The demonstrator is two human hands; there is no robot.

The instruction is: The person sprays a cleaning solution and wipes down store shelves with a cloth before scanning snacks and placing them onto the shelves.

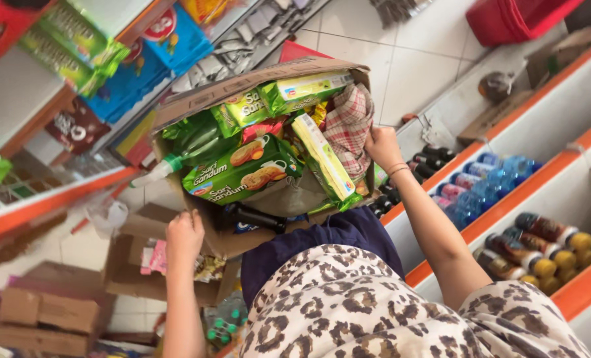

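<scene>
The person carries an open cardboard box against the body in a narrow shop aisle, and the load looks best managed by keeping the box level and pressed to the lap, since the green biscuit packets stand loosely above its rim and could slide out on a tilt. The left hand is curled shut around the box's lower near edge, fingers wrapped under the cardboard flap. The right hand closes on the box's far side, next to a checked cloth draped over the rim; whether that grip pinches the cloth too I cannot tell. A spray bottle pokes out on the left side of the box. Bottles with coloured caps lie on the orange-edged shelf just beside the right arm, so a steady, slow carry would avoid brushing them. More cardboard boxes sit on the floor below the left arm.
</scene>
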